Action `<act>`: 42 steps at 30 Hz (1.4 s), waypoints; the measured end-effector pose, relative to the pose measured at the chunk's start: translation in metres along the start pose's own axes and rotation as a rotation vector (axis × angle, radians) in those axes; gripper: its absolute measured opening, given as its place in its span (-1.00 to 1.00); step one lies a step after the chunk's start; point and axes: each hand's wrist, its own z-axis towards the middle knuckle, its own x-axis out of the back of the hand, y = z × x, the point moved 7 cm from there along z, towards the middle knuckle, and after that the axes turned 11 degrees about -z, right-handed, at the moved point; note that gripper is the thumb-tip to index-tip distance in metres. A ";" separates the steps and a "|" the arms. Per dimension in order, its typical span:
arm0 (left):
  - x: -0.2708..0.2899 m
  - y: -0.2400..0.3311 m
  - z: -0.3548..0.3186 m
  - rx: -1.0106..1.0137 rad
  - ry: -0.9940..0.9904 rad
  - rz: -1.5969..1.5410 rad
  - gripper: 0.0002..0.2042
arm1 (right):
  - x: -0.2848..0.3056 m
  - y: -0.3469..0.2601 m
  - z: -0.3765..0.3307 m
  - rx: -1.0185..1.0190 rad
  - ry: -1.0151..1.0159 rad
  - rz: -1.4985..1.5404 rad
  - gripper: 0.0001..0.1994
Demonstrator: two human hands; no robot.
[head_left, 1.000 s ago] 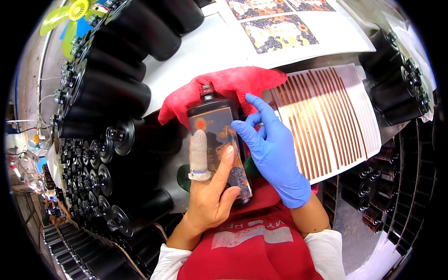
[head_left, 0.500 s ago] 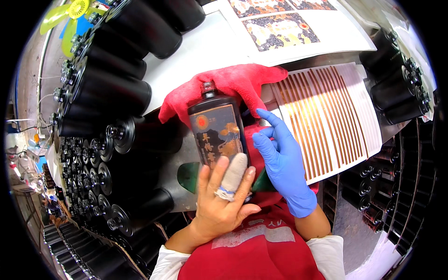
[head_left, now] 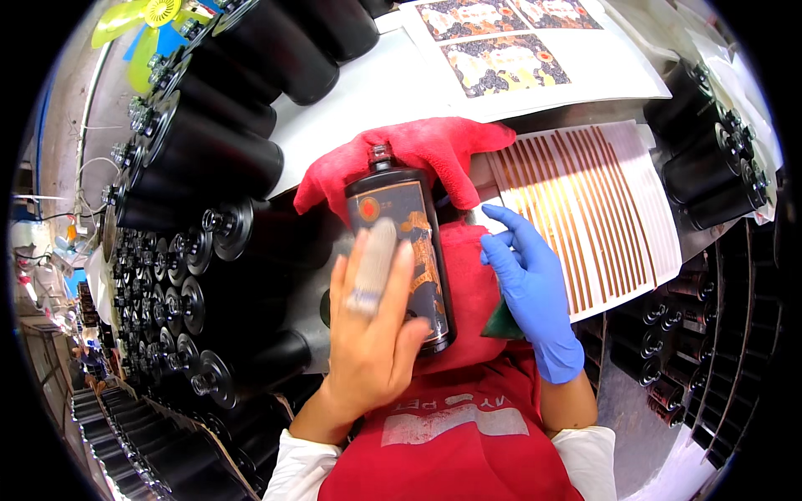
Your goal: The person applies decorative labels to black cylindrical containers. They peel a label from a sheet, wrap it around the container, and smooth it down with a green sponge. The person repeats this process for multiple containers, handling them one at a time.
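A black flat-sided bottle [head_left: 424, 196] lies with its uncapped threaded neck resting on a red cloth [head_left: 330, 175]. Its front carries a dark label [head_left: 422, 271] with orange and gold artwork. My left hand [head_left: 368, 326], bare except for a fabric cover on one finger, lies over the label with its fingers stretched out, slightly blurred. My right hand [head_left: 535, 284], in a blue glove, hovers just right of the bottle, index finger extended and thumb apart from it; I make out nothing held. Beneath that hand shows a dark green piece [head_left: 503, 321].
Right of the bottle is a white sheet [head_left: 576, 142] with copper-coloured strips. Printed artwork sheets [head_left: 505, 63] lie at the back. Black bottles crowd the left [head_left: 209, 150] and far right [head_left: 710, 163]. Racks with more bottles [head_left: 652, 342] stand lower right.
My left hand has slid up the label from the bottle's lower end to its upper left part. The gloved right hand has shifted slightly right and down. The whole view has shifted a little.
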 end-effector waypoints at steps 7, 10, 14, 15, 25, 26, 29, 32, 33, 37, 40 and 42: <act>-0.033 0.028 0.003 -0.091 -0.285 0.198 -0.61 | -0.003 0.004 -0.005 0.013 -0.035 0.030 -0.61; -0.026 0.036 0.010 -0.129 -0.250 0.085 -0.58 | 0.010 0.006 -0.007 -0.033 -0.024 0.014 -0.62; -0.034 0.026 0.018 -0.187 -0.178 0.215 -0.61 | 0.007 0.008 -0.005 -0.007 -0.035 0.042 -0.60; -0.043 0.030 0.014 -0.197 -0.245 0.158 -0.63 | 0.002 0.012 -0.003 0.009 -0.052 0.054 -0.60; 0.002 -0.012 0.020 0.063 0.088 0.093 -0.37 | -0.048 -0.013 0.027 0.017 -0.303 -0.130 -0.35; -0.002 -0.017 0.021 0.084 0.079 -0.030 -0.37 | -0.058 -0.012 0.028 0.025 -0.346 -0.061 -0.37; -0.004 -0.018 0.019 0.092 0.074 -0.138 -0.37 | -0.073 -0.019 0.027 -0.097 -0.526 0.239 -0.43; -0.008 -0.018 0.022 0.105 -0.055 -0.111 -0.38 | -0.070 -0.017 0.024 -0.131 -0.563 0.382 -0.46; -0.008 -0.018 0.023 0.106 -0.070 -0.103 -0.38 | -0.069 -0.015 0.024 -0.138 -0.570 0.363 -0.46; -0.011 -0.023 0.019 0.123 -0.110 -0.107 -0.35 | -0.066 -0.014 0.025 -0.154 -0.587 0.266 -0.42; -0.002 -0.021 0.023 0.131 0.017 -0.236 -0.30 | -0.066 -0.009 0.030 -0.133 -0.531 0.189 -0.40; 0.001 -0.036 0.021 0.225 0.068 -0.381 -0.26 | -0.068 -0.008 0.034 -0.099 -0.496 0.161 -0.38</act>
